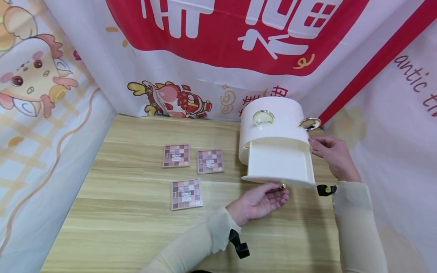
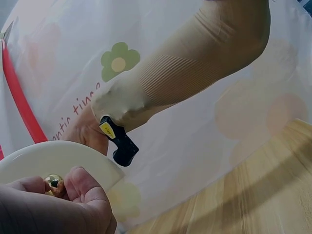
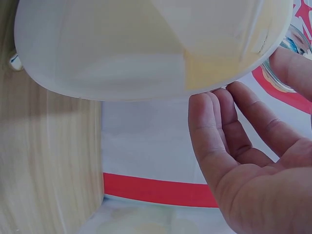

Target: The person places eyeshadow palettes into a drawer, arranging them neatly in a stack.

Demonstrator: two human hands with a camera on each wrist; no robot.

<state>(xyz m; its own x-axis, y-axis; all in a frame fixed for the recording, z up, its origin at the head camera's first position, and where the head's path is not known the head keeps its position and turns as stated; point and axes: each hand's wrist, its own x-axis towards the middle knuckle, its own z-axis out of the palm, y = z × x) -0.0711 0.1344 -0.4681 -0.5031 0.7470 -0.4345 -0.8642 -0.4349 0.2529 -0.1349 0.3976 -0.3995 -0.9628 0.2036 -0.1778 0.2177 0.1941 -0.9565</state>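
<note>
A white rounded storage box point(image 1: 273, 131) stands at the right of the table with its drawer point(image 1: 280, 161) pulled out toward me. The drawer's white floor shows. My left hand point(image 1: 258, 203) pinches the small gold knob point(image 2: 54, 184) on the drawer front between thumb and fingers. At the box's right side my right hand point(image 1: 332, 155) rests its fingertips against the wall; in the right wrist view its fingers point(image 3: 207, 122) are slightly bent and touch the white side. Two gold-rimmed round ears point(image 1: 263, 117) rise from the box top.
Three square eyeshadow palettes lie on the wooden table left of the box: one back left point(image 1: 176, 155), one nearer the box point(image 1: 210, 161), one in front point(image 1: 186, 194). A printed cloth point(image 1: 205, 60) hangs behind the table, with more cloth at both sides.
</note>
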